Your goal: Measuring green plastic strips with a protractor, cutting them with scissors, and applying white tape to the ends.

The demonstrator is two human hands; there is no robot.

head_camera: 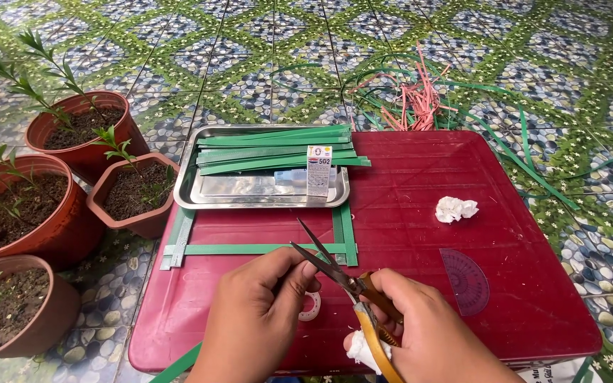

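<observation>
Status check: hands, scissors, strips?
Right hand holds open scissors plus a white wad. Left hand pinches a small piece at the blades. Green strip frame flat on red table; nothing blocking.

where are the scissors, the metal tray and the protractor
scissors [335, 271]: head view, on the crossed blades near the pivot
metal tray [187, 186]: head view, on its bare left rim
protractor [467, 280]: head view, on the middle of the clear half-disc
</observation>
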